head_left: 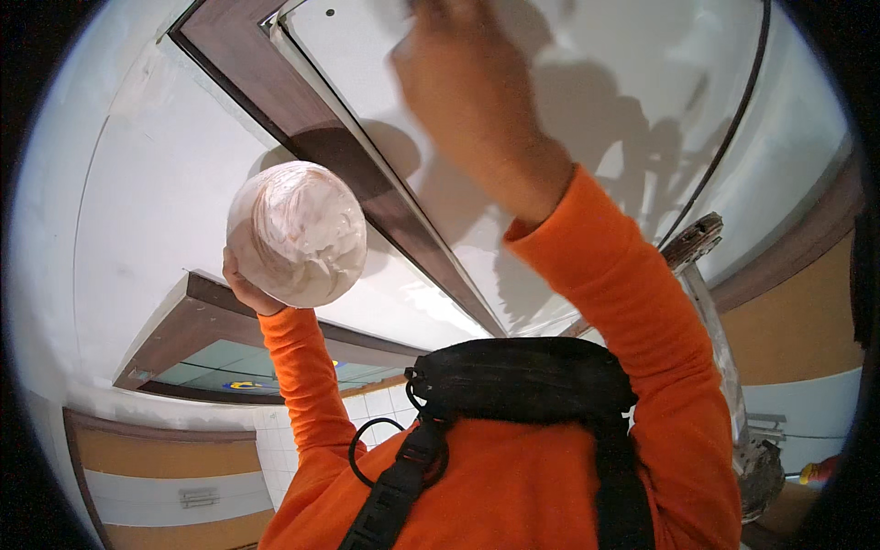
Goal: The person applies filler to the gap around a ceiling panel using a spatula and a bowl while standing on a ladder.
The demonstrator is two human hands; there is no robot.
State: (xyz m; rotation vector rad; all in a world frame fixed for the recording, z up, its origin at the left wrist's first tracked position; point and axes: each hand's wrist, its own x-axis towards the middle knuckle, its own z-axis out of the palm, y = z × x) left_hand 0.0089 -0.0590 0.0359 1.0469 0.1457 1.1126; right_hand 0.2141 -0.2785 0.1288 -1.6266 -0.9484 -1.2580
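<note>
My left hand (240,280) grips the underside and edge of a round white tub (295,234) holding creamy white paste, smeared across its inside. My right hand (467,105) is raised at the top of the view against a white panel (642,55), its fingers curled toward the frame's upper edge; whatever they hold is hidden. A brown frame strip (243,64) runs diagonally between the tub and that panel, and the hand's shadow falls on the white surface.
A dark cable (741,110) runs down the right side. Below it stands a paint-spattered wooden post (687,243). Lower left are a brown-framed opening (197,307), white tiles (275,449) and an orange-and-white panel door (165,454). A black strapped pouch (522,376) sits at my chest.
</note>
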